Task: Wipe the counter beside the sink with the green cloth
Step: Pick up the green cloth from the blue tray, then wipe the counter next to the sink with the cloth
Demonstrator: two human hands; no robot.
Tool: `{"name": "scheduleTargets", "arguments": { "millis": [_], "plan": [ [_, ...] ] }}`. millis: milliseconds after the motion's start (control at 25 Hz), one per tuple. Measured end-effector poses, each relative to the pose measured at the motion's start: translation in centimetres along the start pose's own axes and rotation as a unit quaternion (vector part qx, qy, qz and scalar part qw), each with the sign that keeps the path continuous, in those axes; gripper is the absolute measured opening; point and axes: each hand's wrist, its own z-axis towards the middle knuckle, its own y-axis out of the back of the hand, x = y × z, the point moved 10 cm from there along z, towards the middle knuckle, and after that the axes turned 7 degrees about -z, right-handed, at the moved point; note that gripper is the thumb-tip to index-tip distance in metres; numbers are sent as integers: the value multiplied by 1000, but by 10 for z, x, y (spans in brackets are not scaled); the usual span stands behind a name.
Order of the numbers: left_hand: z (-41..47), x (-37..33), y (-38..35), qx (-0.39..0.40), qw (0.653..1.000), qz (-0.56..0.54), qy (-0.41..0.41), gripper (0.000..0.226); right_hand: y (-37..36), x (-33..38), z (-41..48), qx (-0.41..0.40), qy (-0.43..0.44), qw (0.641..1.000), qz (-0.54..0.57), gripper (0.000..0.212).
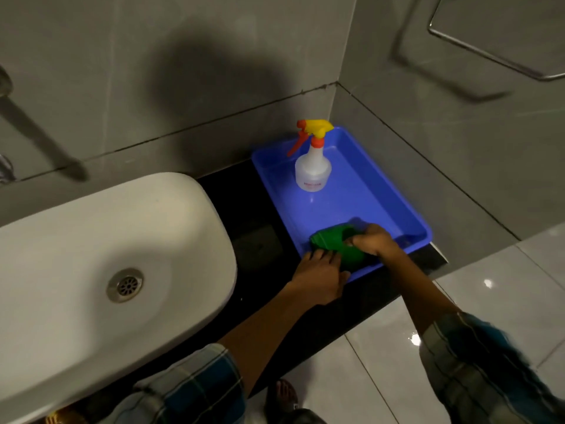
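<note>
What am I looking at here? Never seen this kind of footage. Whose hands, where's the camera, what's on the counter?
There is no robot: a person works with bare hands, and one wide-angle camera on their head looks forward and down. That is the only view. A white sink sits on a dark counter. Beside it lies a blue tray with a spray bottle standing upright at its far end. At the tray's near end, the right hand grips the green cloth, while the left hand touches the cloth's near edge at the tray rim. The cloth is in the tray, so wiping has not begun.
</note>
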Motion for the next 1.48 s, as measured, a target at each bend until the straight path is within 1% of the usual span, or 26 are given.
{"name": "scheduleTargets", "arguments": {
  "millis": [80, 160, 200, 240, 280, 320, 360, 400, 440, 480, 520, 560, 640, 720, 800, 840, 880, 960, 1000, 1040, 1120, 1160, 1240, 1320, 1400, 1480],
  "plan": [
    [3, 3, 1, -19, 1000, -13, 3, 51, 0, 8, -2, 6, 21, 998, 57, 53],
    [2, 6, 2, -32, 999, -40, 9, 48, -3, 18, -12, 10, 36, 986, 160, 31],
    [-3, 8, 8, -48, 997, -66, 12, 45, -2, 23, -20, -3, 43, 978, 204, 26],
    [-9, 8, 20, -84, 991, -101, 8, 41, 5, 26, -31, -29, 48, 969, 240, 25],
    [-20, 11, 40, -147, 979, -144, -1, 36, 14, 30, -43, -54, 56, 956, 284, 26],
    [-35, 17, 63, -230, 954, -191, -12, 31, 22, 35, -57, -66, 64, 936, 339, 24],
    [-52, 27, 84, -303, 923, -238, -6, 29, 27, 42, -71, -55, 78, 910, 403, 20],
    [-72, 40, 103, -364, 883, -296, 6, 33, 29, 53, -86, -25, 95, 881, 463, 18],
    [-90, 56, 116, -386, 843, -372, 33, 43, 28, 67, -103, 15, 111, 851, 513, 16],
    [-106, 73, 122, -384, 801, -455, 69, 54, 23, 86, -121, 54, 125, 825, 549, 19],
    [-120, 86, 125, -363, 767, -519, 101, 63, 16, 106, -136, 84, 138, 807, 568, 23],
    [-137, 98, 128, -354, 743, -555, 117, 67, 6, 128, -151, 105, 154, 799, 571, 25],
    [-189, 125, 143, -389, 732, -546, 127, 65, -17, 179, -189, 120, 197, 805, 547, 25],
    [-266, 159, 155, -442, 717, -523, 128, 57, -49, 233, -238, 118, 257, 824, 490, 19],
    [-348, 197, 154, -480, 702, -505, 150, 54, -94, 281, -290, 131, 308, 850, 407, 10],
    [-393, 218, 151, -502, 688, -496, 167, 54, -122, 305, -317, 142, 334, 863, 352, 7],
    [-447, 244, 143, -535, 665, -485, 191, 55, -157, 333, -349, 150, 368, 871, 288, 8],
    [-550, 289, 120, -588, 617, -456, 256, 55, -228, 380, -416, 150, 448, 859, 195, 22],
    [-601, 309, 106, -601, 602, -432, 299, 53, -269, 402, -450, 160, 482, 845, 164, 33],
    [-647, 327, 92, -605, 596, -401, 344, 50, -310, 419, -479, 176, 505, 834, 136, 46],
    [-732, 361, 61, -587, 597, -336, 431, 43, -404, 448, -529, 235, 519, 818, 76, 71],
    [-763, 376, 47, -568, 600, -316, 467, 41, -446, 458, -548, 265, 514, 815, 37, 78],
    [-810, 404, 22, -530, 605, -293, 517, 38, -513, 472, -573, 300, 493, 817, -26, 80],
    [-841, 426, 5, -499, 617, -260, 550, 41, -554, 481, -586, 310, 494, 809, -69, 76],
    [-856, 441, -3, -479, 624, -199, 585, 44, -562, 495, -577, 268, 514, 810, -86, 67],
    [-845, 449, -3, -475, 654, -154, 568, 47, -539, 518, -538, 160, 516, 840, -62, 55]
  ]
}}
